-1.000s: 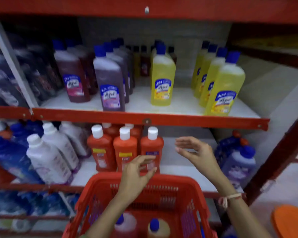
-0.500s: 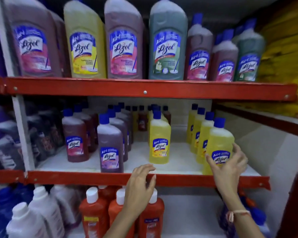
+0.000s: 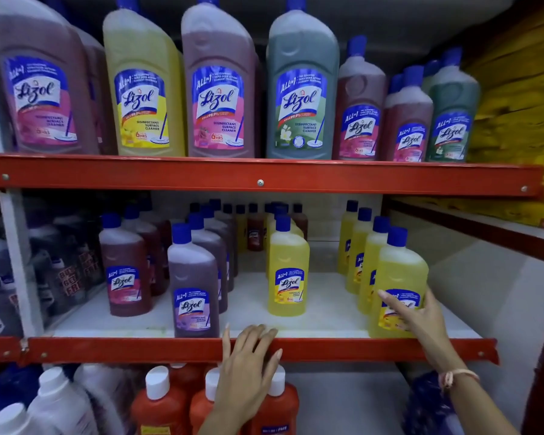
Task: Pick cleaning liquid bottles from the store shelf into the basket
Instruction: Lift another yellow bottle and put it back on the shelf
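— Yellow plastic cleaner bottle with the blue cap (image 3: 398, 284), at the front right of the white middle shelf (image 3: 321, 309): was that the one being taken?

— It looked so. It stood upright, long axis vertical, and the right hand (image 3: 421, 318) lay against its label, fingers spread across the front, thumb up its right side.

— Clenched?

— Wrapped round it rather than clenched; how firmly, I couldn't tell from that angle.

— And the left hand (image 3: 248, 362)?

— Loose and holding nothing, fingers over the red steel shelf edge (image 3: 107, 350), well left of the bottle. The right was clearly nearer, its forearm rising from below right.

— The basket?

— Out of view.
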### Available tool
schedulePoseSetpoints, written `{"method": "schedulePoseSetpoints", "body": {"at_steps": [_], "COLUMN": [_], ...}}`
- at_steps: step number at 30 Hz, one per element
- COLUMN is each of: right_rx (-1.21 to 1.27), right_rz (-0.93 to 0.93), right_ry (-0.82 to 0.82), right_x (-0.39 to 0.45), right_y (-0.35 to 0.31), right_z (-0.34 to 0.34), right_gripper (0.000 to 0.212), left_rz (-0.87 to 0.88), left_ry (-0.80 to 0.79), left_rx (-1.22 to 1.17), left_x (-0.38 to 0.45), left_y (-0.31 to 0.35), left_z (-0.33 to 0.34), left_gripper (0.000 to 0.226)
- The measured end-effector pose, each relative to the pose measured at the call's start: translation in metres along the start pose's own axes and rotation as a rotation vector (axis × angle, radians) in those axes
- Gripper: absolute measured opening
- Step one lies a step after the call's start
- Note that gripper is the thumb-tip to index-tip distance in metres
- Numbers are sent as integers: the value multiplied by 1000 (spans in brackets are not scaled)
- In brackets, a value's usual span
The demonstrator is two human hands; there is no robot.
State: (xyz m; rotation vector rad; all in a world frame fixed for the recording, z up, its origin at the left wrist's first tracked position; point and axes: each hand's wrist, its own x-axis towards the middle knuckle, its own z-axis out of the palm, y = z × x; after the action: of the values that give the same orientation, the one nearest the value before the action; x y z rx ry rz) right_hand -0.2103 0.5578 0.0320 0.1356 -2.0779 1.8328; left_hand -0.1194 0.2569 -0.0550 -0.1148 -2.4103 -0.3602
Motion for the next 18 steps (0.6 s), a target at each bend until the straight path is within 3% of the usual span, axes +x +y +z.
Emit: {"method": "schedulePoseSetpoints", "body": {"at_steps": [5, 10, 14, 18], "right_rx": [-91, -368, -488, -541], "right_rz": [-159, -476, -581, -652], "right_ry": [176, 408, 565, 615], "right_x": [-8, -37, -79, -112], "right_y": [-12, -44, -70, -77], "right_z": [25, 47, 61, 71], "right_gripper": [58, 67, 71, 66], "left_rz": [14, 25, 31, 46], "left_ry": [21, 10, 0, -33], "left_rx": [8, 42, 67, 101], "left_x": [-1, -3, -4, -4], "left_y": [3, 5, 2, 1], "left_z": [-2, -7, -7, -8], "left_gripper": [39, 41, 47, 53]}}
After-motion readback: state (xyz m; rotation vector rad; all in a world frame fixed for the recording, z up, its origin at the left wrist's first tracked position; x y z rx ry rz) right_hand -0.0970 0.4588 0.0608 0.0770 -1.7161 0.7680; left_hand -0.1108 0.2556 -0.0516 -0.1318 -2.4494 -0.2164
